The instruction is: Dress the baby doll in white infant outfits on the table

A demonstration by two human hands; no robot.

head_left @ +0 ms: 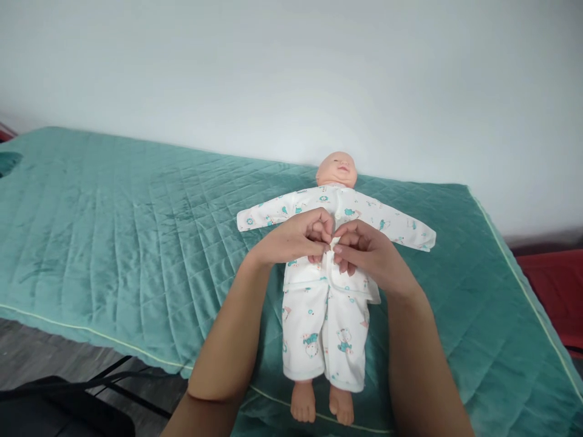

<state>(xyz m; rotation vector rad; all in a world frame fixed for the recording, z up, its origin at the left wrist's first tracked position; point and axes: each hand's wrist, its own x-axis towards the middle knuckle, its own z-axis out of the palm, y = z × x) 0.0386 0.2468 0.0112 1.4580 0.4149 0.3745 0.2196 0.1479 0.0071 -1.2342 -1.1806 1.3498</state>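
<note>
A baby doll (pixel 337 169) lies on its back, its head toward the wall and its bare feet toward me. It wears a white printed shirt (pixel 392 220) and matching trousers (pixel 304 340). Both sleeves stretch out sideways. At the middle of the chest, my left hand (pixel 304 235) pinches one front edge of the shirt. Right beside it, my right hand (pixel 364 247) pinches the other front edge, and the fingertips nearly meet. Whatever fastener lies between the fingers is too small to make out. Below the hands the shirt's hem hangs slightly parted over the trousers.
A green quilted cover (pixel 136 243) spreads over the table under the doll. Behind it rises a pale wall (pixel 273 79). A red chair (pixel 553 291) stands at the right, and a black object (pixel 64 406) sits at the lower left above the grey floor (pixel 40 349).
</note>
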